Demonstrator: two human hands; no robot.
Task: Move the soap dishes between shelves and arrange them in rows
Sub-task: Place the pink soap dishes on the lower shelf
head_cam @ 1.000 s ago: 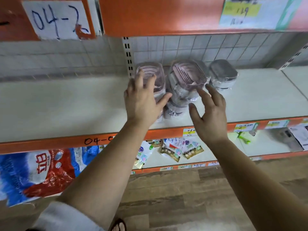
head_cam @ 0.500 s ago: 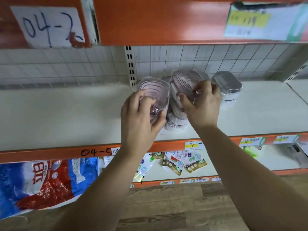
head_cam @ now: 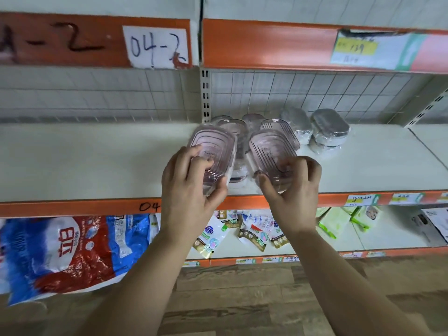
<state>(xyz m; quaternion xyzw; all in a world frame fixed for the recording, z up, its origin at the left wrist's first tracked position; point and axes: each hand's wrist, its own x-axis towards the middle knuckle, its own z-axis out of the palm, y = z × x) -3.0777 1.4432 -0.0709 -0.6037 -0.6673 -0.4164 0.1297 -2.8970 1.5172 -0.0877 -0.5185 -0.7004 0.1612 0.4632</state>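
- The left hand [head_cam: 191,190] holds the left pink soap dish [head_cam: 213,146]. Its fingers curl over the near end and the thumb sits under the lower edge.
- That dish reaches up from the hand toward 1 o'clock, tilted, with its ribbed face toward the camera.
- The right hand [head_cam: 293,190] holds the right pink soap dish [head_cam: 271,151] the same way, fingers curled round its near end.
- This dish points from the hand toward 11 o'clock, also tilted.
- The two held dishes are just beside each other over the front part of the white shelf [head_cam: 97,161]. I cannot tell if they touch it.
- The other pink dishes [head_cam: 232,128] stand stacked behind and between them, at 12 o'clock from the hands.
- The grey dishes [head_cam: 329,124] are stacked near the back of the shelf, at 2 o'clock from the right hand.
- On the lower shelf [head_cam: 392,238], sachets [head_cam: 254,235] lie at 6 o'clock from the dishes, and a red and blue bag [head_cam: 68,253] at 8 o'clock.
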